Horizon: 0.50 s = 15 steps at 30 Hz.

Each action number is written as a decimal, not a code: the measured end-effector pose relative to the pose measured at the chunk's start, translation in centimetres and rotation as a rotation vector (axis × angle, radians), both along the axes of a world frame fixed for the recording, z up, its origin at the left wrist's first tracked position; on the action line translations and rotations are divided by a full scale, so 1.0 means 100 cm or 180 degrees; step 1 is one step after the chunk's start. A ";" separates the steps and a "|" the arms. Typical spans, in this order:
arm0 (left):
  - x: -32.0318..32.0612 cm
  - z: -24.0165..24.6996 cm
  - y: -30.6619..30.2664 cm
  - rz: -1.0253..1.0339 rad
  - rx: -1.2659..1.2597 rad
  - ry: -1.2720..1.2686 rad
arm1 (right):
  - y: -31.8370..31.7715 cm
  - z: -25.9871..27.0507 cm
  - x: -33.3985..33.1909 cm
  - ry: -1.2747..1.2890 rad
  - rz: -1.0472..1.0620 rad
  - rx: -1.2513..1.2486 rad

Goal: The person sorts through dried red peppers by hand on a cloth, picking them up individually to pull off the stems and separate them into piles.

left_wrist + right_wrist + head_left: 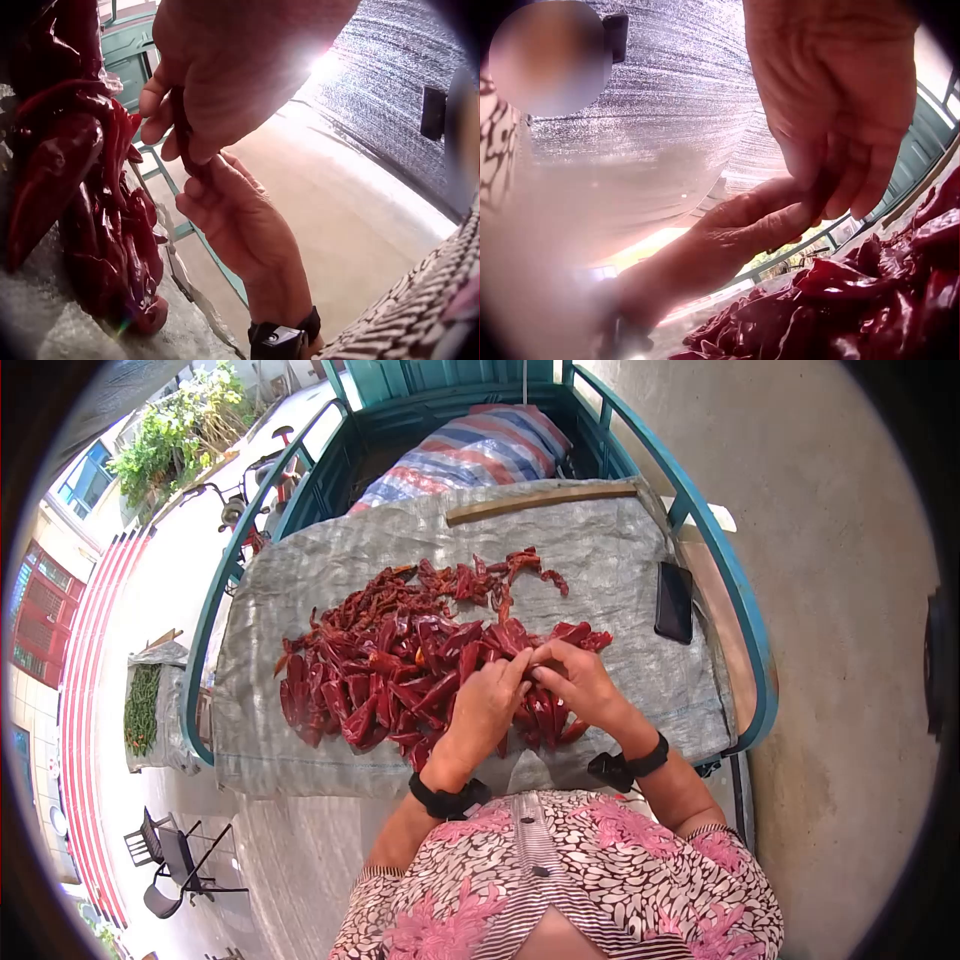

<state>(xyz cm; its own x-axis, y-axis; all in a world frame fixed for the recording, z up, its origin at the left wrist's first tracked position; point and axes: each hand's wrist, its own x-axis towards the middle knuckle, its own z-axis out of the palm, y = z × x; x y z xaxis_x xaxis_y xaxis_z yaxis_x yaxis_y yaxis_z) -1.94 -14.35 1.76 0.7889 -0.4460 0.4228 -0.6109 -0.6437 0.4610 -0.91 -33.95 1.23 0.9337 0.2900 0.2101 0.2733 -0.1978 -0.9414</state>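
Note:
Over the near right part of a heap of glossy dried red chili peppers (385, 680), my two hands meet at their fingertips. A dark red chili pepper (182, 135) is between them. My left hand (487, 705) pinches it along its length, while my right hand (580, 682) holds its other end with thumb and fingers. In the right wrist view the fingers hide most of this pepper. Smaller, more shrivelled pepper pieces (385, 598) lie at the far side of the heap. All of them rest on a grey woven sheet (600, 560).
A wooden strip (540, 502) lies across the sheet's far part, and a black phone (674, 602) lies at its right. Teal cart rails (735, 580) flank both sides. Behind is a striped woven bag (480, 445). Green peppers (142, 708) lie on a separate stand at left.

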 end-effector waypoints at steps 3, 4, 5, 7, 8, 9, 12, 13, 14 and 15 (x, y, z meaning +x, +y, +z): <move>-0.006 -0.007 -0.002 0.0098 -0.0145 0.0126 | -0.011 0.017 -0.008 0.1025 -0.0152 0.0026; -0.005 -0.006 -0.002 0.0273 -0.0101 0.0303 | -0.016 0.008 -0.007 0.0392 -0.0449 -0.0291; -0.004 -0.004 -0.002 0.0446 -0.0070 0.0492 | -0.020 -0.003 -0.002 -0.0239 -0.0755 -0.0586; 0.004 -0.010 0.001 0.0573 -0.0288 0.0472 | -0.026 -0.009 0.010 -0.1139 -0.1193 -0.1600; 0.007 -0.015 0.002 0.0624 -0.0394 0.0496 | -0.029 -0.013 0.013 -0.1560 -0.1432 -0.2098; 0.011 -0.016 0.002 0.0668 -0.0339 0.0233 | -0.032 -0.020 0.020 -0.1662 -0.1411 -0.2225; 0.012 -0.006 -0.005 0.0916 0.0013 -0.0342 | -0.038 -0.037 0.033 -0.1830 -0.1319 -0.2530; 0.014 -0.008 -0.002 0.0779 0.0010 -0.0348 | -0.039 -0.039 0.036 -0.1829 -0.1263 -0.2581; 0.014 -0.014 0.002 0.0643 0.0009 -0.0340 | -0.040 -0.040 0.037 -0.1813 -0.1198 -0.2636; 0.013 -0.018 0.006 0.0504 0.0013 -0.0312 | -0.042 -0.040 0.037 -0.1811 -0.1210 -0.2667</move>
<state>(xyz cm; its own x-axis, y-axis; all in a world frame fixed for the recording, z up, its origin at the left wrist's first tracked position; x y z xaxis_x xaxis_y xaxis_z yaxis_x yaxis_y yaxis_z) -0.65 -13.79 -0.02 0.8046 -0.3213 0.4994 -0.5436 -0.7371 0.4015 2.76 -38.17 -2.76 0.8210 0.2551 0.5108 0.4124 -0.8836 -0.2217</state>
